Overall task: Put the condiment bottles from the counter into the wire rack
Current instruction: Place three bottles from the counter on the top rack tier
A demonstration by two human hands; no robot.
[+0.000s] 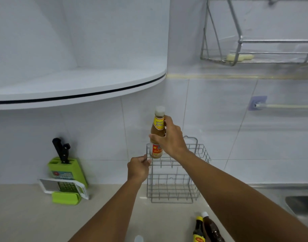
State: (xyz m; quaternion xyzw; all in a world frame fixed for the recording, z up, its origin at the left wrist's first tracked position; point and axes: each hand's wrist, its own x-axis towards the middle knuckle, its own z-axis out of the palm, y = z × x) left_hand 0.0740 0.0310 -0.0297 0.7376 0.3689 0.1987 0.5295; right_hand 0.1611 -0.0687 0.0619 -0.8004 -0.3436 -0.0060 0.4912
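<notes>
A grey wire rack (pixel 174 187) stands on the counter against the tiled wall. My right hand (pixel 169 138) grips a tall sauce bottle (pixel 157 130) with a white cap and a yellow and red label, upright, its base at the rack's top left opening. My left hand (pixel 138 167) is closed on the rack's upper left rim. Two dark bottles stand on the counter at the bottom right: one with a yellow cap (pixel 198 230) and one with a white cap (pixel 211 227), partly hidden by my right forearm.
A green knife block (pixel 67 170) with black-handled knives and a white-framed grater (pixel 62 186) sit at the left by the wall. A curved white shelf (pixel 79 91) hangs overhead. A steel wall rack (pixel 254 49) is at upper right, a sink (pixel 301 205) at the right edge.
</notes>
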